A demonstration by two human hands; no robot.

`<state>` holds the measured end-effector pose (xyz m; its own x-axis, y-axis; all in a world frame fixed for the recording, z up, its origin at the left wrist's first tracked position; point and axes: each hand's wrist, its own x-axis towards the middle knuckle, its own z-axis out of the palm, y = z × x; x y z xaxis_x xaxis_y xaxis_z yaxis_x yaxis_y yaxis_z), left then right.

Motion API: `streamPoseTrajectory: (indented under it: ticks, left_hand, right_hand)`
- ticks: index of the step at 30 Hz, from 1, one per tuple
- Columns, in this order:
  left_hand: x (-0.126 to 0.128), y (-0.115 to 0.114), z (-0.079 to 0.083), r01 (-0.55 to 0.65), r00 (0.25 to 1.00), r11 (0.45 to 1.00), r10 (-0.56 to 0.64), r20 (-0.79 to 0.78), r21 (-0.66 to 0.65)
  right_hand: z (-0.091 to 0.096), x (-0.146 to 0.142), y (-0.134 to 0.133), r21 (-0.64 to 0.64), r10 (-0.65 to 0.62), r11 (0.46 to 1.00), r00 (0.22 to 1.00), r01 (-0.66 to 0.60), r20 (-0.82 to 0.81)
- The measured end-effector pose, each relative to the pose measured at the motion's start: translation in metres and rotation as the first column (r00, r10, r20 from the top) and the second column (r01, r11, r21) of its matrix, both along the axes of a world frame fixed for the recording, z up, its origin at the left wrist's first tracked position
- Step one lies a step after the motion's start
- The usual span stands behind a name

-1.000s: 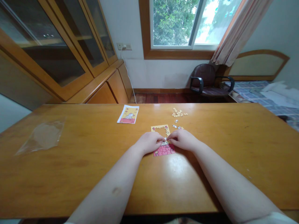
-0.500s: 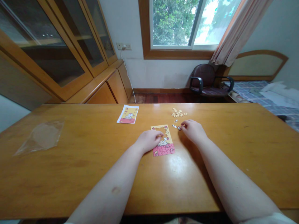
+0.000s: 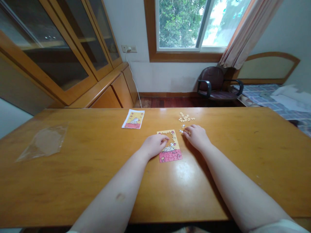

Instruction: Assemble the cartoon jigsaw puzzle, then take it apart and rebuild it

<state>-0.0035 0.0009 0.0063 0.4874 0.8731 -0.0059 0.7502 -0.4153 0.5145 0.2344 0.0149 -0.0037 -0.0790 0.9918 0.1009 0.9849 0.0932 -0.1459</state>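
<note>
A small jigsaw puzzle (image 3: 171,152), yellow above and pink below, lies partly assembled at the middle of the wooden table (image 3: 97,168). My left hand (image 3: 154,145) rests on the puzzle's left edge with its fingers curled and fingertips pressing the pieces. My right hand (image 3: 197,136) lies just right of the puzzle, fingers pinched over a loose piece (image 3: 186,131) on the table. A small pile of loose pieces (image 3: 186,117) sits farther back, beyond my right hand.
A printed reference card (image 3: 133,119) lies at the back left of the puzzle. A clear plastic bag (image 3: 43,140) lies at the table's far left. Behind the table stand wooden cabinets (image 3: 73,58), a dark armchair (image 3: 216,85) and a bed (image 3: 279,100).
My right hand left the puzzle's middle, reached back right to the loose pieces, and now pinches one there. My left hand stays on the puzzle's left edge.
</note>
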Motion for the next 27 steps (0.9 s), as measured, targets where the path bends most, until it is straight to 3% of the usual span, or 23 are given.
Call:
streamPoseTrajectory:
  ticks: [18,27]
  left_hand:
    - [0.0002,-0.0009,0.0035,-0.036,0.999,0.999,0.036,0.015,-0.016]
    - [0.0002,-0.0009,0.0028,-0.021,1.000,1.000,0.021,0.001,0.001]
  right_hand:
    - [-0.0098,-0.0107,0.0091,-0.084,-0.031,0.996,0.995,0.023,-0.093]
    - [-0.0077,-0.0089,0.0062,-0.015,-0.042,0.999,0.995,0.040,-0.087]
